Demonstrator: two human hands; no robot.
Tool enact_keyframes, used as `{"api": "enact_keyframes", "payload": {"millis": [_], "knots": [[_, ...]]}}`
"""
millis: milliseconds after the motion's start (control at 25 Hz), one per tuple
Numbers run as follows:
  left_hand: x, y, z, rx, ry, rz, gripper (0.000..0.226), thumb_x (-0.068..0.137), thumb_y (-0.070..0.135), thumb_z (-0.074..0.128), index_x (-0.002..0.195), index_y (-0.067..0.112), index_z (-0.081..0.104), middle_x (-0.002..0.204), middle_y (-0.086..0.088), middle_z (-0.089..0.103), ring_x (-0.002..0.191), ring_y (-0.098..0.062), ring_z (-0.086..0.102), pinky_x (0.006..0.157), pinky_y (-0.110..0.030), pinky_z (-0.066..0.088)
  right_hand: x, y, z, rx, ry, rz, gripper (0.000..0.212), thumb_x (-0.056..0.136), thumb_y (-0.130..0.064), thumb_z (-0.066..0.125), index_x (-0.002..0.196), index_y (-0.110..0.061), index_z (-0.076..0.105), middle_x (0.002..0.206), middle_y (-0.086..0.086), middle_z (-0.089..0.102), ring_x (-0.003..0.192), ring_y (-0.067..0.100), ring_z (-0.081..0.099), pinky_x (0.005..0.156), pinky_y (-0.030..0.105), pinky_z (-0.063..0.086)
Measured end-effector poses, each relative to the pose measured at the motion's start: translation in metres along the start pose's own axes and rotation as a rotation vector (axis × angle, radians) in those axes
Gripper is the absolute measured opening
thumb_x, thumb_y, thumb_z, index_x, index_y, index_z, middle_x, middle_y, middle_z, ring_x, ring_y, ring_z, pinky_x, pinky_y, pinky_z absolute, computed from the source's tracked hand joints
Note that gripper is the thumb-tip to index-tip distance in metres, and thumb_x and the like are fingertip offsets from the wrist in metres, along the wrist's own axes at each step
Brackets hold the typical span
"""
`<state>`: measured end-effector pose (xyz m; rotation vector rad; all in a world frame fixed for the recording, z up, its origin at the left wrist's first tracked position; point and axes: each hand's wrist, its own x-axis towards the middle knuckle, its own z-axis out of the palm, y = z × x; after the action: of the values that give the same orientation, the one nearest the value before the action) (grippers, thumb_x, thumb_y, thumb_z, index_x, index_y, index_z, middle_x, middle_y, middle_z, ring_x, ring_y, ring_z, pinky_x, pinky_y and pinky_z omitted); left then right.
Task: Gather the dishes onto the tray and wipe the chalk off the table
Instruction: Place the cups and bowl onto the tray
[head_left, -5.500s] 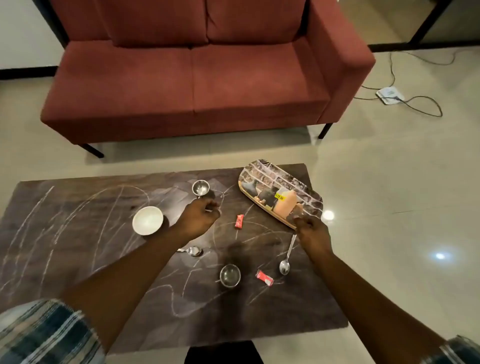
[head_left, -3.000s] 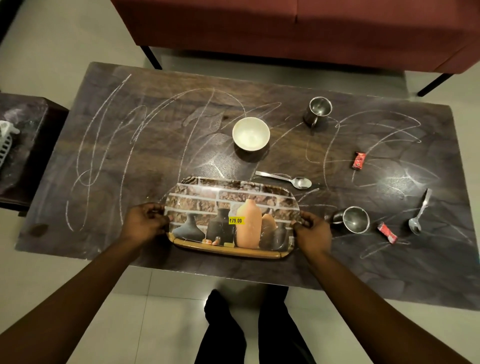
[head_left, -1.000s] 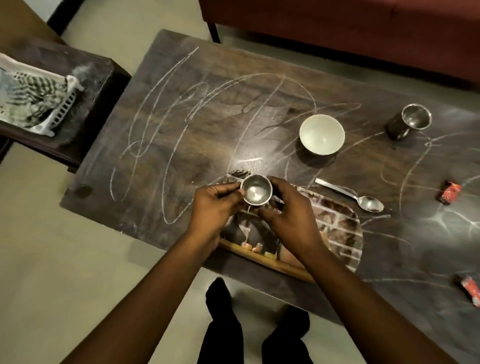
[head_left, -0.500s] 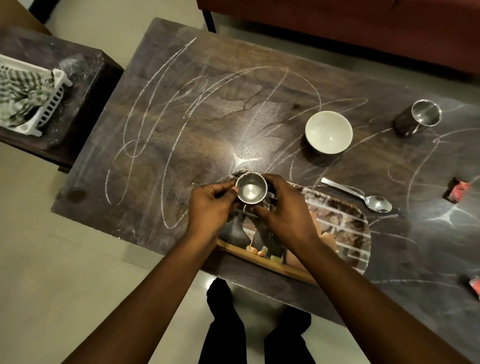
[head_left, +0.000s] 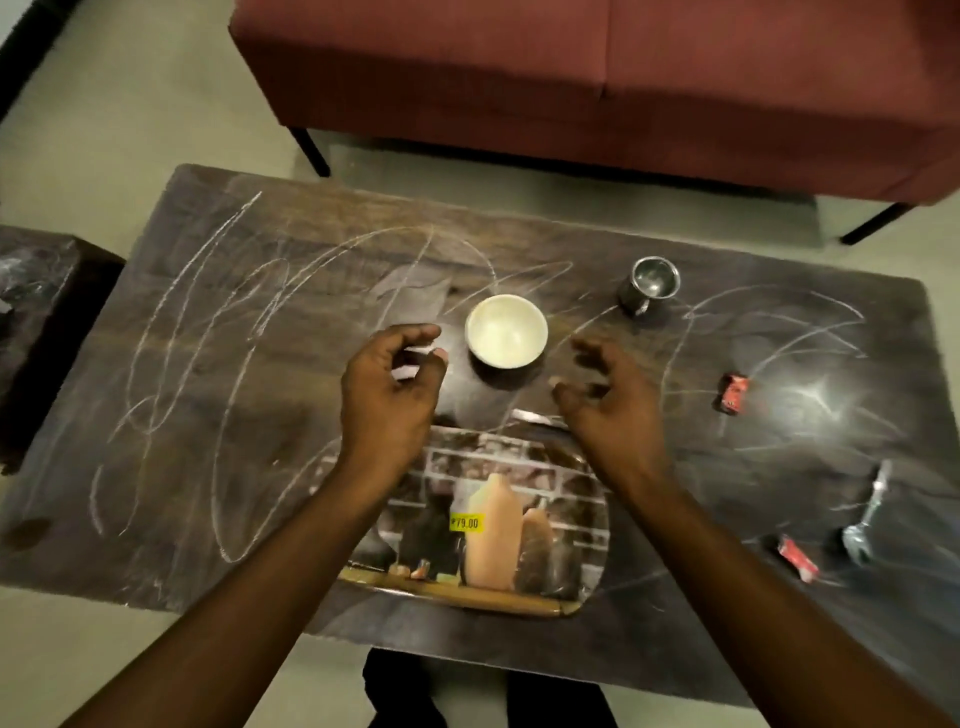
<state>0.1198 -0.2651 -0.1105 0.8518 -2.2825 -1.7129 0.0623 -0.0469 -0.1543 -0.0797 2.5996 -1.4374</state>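
Note:
My left hand and my right hand hover empty, fingers loosely curled, on either side of a white bowl that stands on the dark table. The printed tray lies at the near edge, partly under both forearms. A steel cup stands at the back right. One spoon peeks out from under my right hand; another spoon lies at the right. White chalk scribbles cover the tabletop. The small steel cup held earlier is out of sight.
Two red wrappers lie on the right side, one farther back and one near the right spoon. A red sofa stands behind the table. A dark side table sits at the left.
Both hands have let go of the small steel cup over the tray and moved forward to either side of the white bowl. The camera has shifted right.

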Motion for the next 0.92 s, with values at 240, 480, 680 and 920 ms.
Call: {"api": "enact_keyframes", "payload": {"millis": [240, 480, 680, 920], "knots": [[0.045, 0.042, 0.138, -0.076, -0.133, -0.04, 0.033, 0.102, 0.008, 0.07, 0.133, 0.017, 0.073, 0.125, 0.001, 0.076, 0.115, -0.015, 0.073, 0.112, -0.051, 0.057, 0.067, 0.051, -0.08, 0.065, 0.151, 0.091, 0.072, 0.089, -0.017, 0.082, 0.152, -0.025, 0.048, 0.144, -0.01, 0.056, 0.119, -0.009, 0.056, 0.106, 0.034, 0.056], [0.081, 0.046, 0.234, -0.167, -0.313, -0.199, 0.048, 0.112, 0.013, 0.056, 0.16, 0.017, 0.051, 0.16, -0.003, 0.056, 0.142, -0.014, 0.056, 0.126, -0.046, 0.044, 0.135, 0.085, -0.087, 0.098, 0.002, 0.18, 0.088, 0.091, -0.004, 0.077, 0.164, -0.02, 0.033, 0.147, -0.014, 0.051, 0.107, -0.027, 0.053, 0.087, -0.002, 0.045], [0.106, 0.034, 0.274, -0.214, -0.353, -0.399, 0.047, 0.107, 0.001, 0.053, 0.152, 0.014, 0.061, 0.148, -0.008, 0.069, 0.126, -0.022, 0.069, 0.096, -0.033, 0.061, 0.164, 0.103, -0.084, 0.117, -0.07, 0.215, 0.09, 0.088, 0.012, 0.07, 0.165, -0.018, 0.034, 0.16, 0.002, 0.054, 0.131, 0.004, 0.052, 0.104, 0.02, 0.05], [0.094, 0.029, 0.268, -0.214, -0.33, -0.426, 0.042, 0.104, -0.009, 0.054, 0.115, 0.022, 0.08, 0.094, 0.011, 0.083, 0.084, -0.005, 0.077, 0.076, -0.021, 0.061, 0.164, 0.095, -0.09, 0.03, -0.102, 0.063, 0.065, 0.083, 0.001, 0.083, 0.144, -0.012, 0.062, 0.132, 0.002, 0.073, 0.12, 0.014, 0.069, 0.108, 0.034, 0.056]]}}
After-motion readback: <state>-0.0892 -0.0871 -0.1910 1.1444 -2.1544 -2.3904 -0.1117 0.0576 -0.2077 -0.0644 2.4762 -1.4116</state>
